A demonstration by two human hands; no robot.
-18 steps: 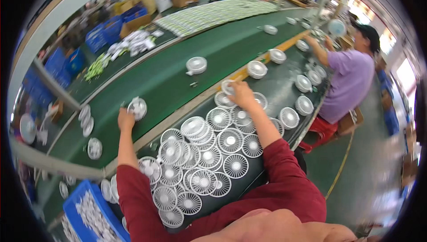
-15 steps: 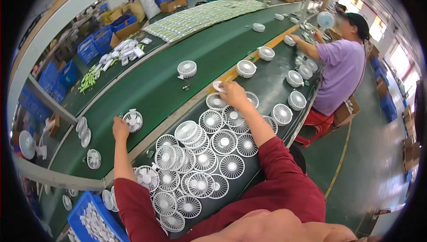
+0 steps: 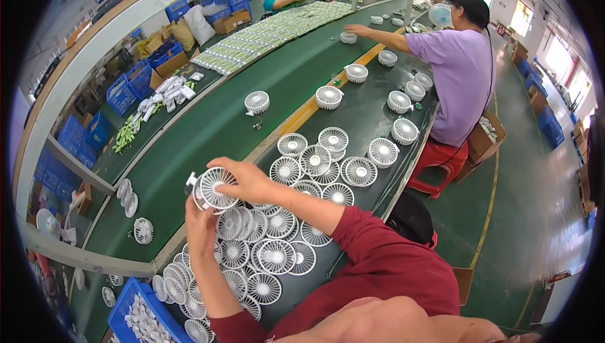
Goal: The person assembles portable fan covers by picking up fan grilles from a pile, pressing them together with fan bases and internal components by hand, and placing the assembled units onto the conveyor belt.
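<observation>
In front of me, above the near edge of the belt, both hands are together on a small white fan head. My left hand [image 3: 200,224] grips the fan head [image 3: 198,199] from below; its small white stem juts out at the upper left. My right hand [image 3: 247,182] holds a round white fan grille [image 3: 213,197] against the fan's front, thumb on its face and fingers over the top rim. Whether the grille is seated cannot be seen. Under my forearms, loose white grilles [image 3: 277,256] lie in overlapping piles on the dark worktop.
Fan heads [image 3: 257,102] sit on the green conveyor belt [image 3: 183,154]; others [image 3: 329,98] stand on the worktop. A blue bin [image 3: 148,308] of white parts is at lower left. At right, a person in purple [image 3: 457,72] reaches over the belt. A metal frame post [image 3: 82,255] crosses the left side.
My left hand has lifted the fan head off the belt. My right hand has brought a grille leftward onto it. The person in purple has stretched an arm toward a fan head on the belt.
</observation>
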